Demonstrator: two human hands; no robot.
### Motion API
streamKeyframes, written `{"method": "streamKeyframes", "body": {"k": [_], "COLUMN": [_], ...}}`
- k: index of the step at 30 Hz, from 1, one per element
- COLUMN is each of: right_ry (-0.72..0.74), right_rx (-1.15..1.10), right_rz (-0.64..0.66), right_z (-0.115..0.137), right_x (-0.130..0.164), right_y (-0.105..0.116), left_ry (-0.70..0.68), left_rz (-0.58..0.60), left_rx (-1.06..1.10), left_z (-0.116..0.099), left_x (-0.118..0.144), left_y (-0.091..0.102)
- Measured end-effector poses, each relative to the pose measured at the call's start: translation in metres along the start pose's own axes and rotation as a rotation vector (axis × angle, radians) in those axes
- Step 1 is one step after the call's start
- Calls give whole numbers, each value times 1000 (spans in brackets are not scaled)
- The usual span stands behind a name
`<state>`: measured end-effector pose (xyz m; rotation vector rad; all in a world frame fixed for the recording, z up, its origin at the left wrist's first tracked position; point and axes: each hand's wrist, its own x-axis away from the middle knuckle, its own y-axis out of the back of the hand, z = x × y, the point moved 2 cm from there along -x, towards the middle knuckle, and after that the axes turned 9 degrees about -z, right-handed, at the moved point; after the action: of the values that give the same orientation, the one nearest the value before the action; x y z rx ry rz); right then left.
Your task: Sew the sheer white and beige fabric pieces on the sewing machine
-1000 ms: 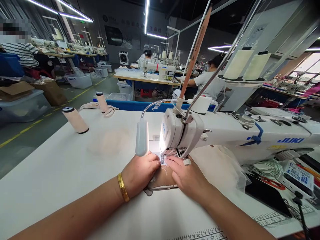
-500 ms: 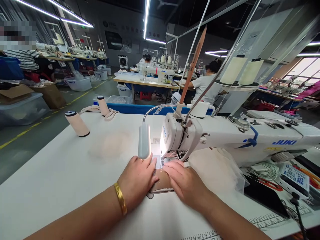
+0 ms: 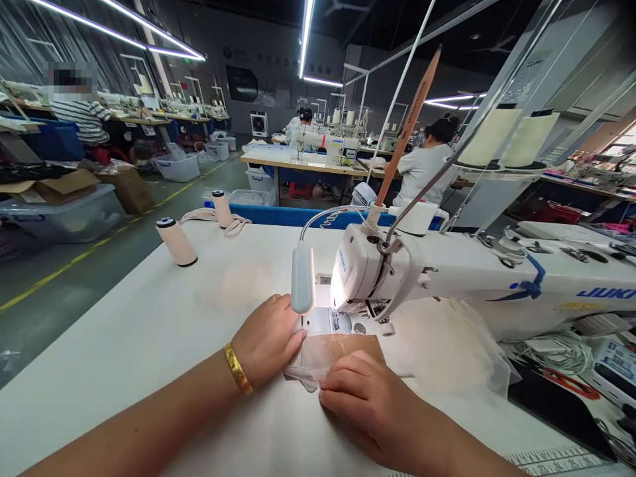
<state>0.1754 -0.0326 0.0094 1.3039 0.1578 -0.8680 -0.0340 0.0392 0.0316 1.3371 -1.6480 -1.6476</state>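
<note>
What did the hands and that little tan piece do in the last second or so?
Both hands drew the tan piece back from under the needle toward the person. The right hand moved nearer the body and now grips the piece's near edge; the left hand stays flat on its left side. The sewing machine, lamp and thread spools stayed put.
</note>
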Motion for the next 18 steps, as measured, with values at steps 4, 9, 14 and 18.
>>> {"method": "streamKeyframes", "body": {"k": [4, 9, 14, 18], "right_ry": [-16, -245, -594, -557], "right_rx": [-34, -99, -67, -69], "right_rz": [48, -140, -216, -267], "right_z": [2, -7, -19, -19], "right_x": [2, 4, 2, -1], "right_y": [3, 8, 5, 2], "left_ry": [-41, -155, -301, -356], "left_rz": [-31, -153, -342, -424], "left_rx": [61, 241, 327, 352], "left_z": [-4, -14, -26, -31], "left_x": [4, 12, 18, 20], "left_y": [-5, -14, -14, -12]}}
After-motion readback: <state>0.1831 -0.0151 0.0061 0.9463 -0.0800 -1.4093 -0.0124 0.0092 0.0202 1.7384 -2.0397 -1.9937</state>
